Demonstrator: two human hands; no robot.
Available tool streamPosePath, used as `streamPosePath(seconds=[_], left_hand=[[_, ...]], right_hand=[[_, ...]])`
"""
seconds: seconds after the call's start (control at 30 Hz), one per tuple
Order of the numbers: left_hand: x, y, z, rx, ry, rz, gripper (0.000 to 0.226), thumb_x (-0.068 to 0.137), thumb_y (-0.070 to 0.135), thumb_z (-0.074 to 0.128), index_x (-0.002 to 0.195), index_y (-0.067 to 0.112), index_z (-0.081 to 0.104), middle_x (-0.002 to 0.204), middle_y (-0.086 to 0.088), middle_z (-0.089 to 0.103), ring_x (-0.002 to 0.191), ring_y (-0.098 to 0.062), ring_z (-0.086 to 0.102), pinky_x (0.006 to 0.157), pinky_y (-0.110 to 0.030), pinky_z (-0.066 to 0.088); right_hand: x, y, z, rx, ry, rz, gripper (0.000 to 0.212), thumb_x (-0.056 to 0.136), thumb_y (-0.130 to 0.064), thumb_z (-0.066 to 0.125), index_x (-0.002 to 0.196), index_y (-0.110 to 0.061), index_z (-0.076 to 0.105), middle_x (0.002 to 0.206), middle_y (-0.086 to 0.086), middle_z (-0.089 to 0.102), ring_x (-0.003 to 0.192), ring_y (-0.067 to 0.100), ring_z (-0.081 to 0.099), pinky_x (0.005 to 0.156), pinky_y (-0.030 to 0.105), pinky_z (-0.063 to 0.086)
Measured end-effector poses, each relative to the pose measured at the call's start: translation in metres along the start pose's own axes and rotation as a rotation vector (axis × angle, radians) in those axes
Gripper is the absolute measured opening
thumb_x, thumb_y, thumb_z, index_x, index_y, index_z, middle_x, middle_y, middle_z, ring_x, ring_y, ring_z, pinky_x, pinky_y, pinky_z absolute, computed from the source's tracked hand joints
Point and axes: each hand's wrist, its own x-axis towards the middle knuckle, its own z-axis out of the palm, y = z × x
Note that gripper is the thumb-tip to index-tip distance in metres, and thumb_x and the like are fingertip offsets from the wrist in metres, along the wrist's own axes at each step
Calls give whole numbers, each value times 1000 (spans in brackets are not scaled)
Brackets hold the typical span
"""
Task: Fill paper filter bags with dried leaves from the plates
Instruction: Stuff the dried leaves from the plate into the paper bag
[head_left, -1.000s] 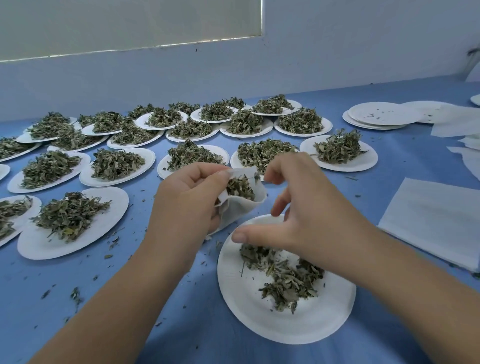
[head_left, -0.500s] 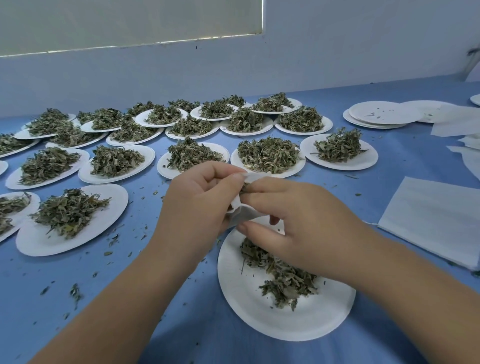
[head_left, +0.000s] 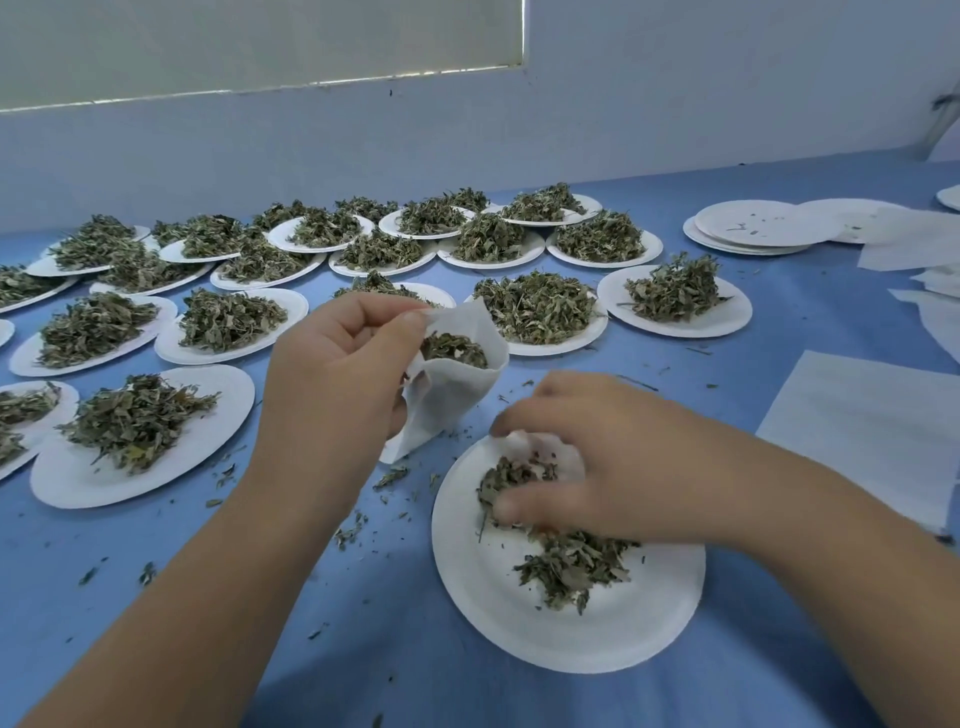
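My left hand (head_left: 337, 374) pinches the rim of a white paper filter bag (head_left: 457, 384), held open above the blue table with dried leaves showing inside. Just right of it and lower, my right hand (head_left: 587, 467) is down on the near white paper plate (head_left: 498, 613), its fingers curled around a clump of dried leaves (head_left: 511, 480). A smaller heap of leaves (head_left: 571, 566) lies on the plate under and in front of that hand.
Several white plates heaped with dried leaves (head_left: 535, 306) cover the table's left and back. A stack of bare plates (head_left: 753, 228) sits at the back right. Flat white filter bags (head_left: 862, 431) lie at right. Leaf crumbs are scattered on the blue table (head_left: 311, 545).
My right hand has left the mouth of the bag and dropped onto the near plate, closing on leaves. My left hand keeps holding the bag, now more open.
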Motion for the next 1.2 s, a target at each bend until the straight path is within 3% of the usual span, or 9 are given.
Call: streamPosePath(seconds=[0.1,0.47,0.77,0.9,1.03,1.13,1.2], left_hand=[[-1,0,0,22,-6,23,15,93,12,60,83,15,70,44,10,40,37,-8,26,38,-19,25],[-2,-3,1,53,-30,54,14,94,11,59,86,14,69,44,13,43,33,-6,29,37,-15,32],[-1,-5,0,140,-7,135,15,93,16,60,85,22,71,47,14,47,39,-3,36,42,-14,31],[-2,-5,1,162,-10,149,16,93,16,60,84,22,71,49,14,48,39,-3,37,41,-13,33],[-3,-5,0,187,-7,161,14,93,17,60,85,22,70,48,15,48,39,-3,38,41,-13,33],[-5,-5,3,229,-21,169,14,93,18,61,84,24,70,49,14,50,40,-4,39,41,-15,33],[-7,-7,5,251,-40,177,15,92,17,60,84,24,69,48,13,50,41,-4,40,42,-15,34]], right_hand=[[0,-2,6,-38,-87,-83,63,77,-71,55,134,-47,42,121,-18,38,115,4,38,93,30,40],[2,-8,9,10,-70,-198,28,90,-34,64,118,-39,66,104,-19,48,85,-5,41,77,15,36],[0,-15,14,-97,14,-269,27,86,-20,53,102,-30,73,96,-8,60,79,9,54,67,29,47],[0,-13,9,-37,55,-290,25,86,-19,58,101,-31,75,91,-9,61,76,5,52,68,29,47],[-4,-3,-10,293,245,-333,18,82,-14,70,91,-27,78,80,-14,66,73,3,61,66,19,50],[-7,0,-19,491,478,-362,16,80,-13,71,90,-24,77,79,-8,70,74,16,65,66,26,54],[-7,2,-19,486,591,-336,18,80,-12,71,90,-25,77,79,-8,70,75,18,65,68,33,55]])
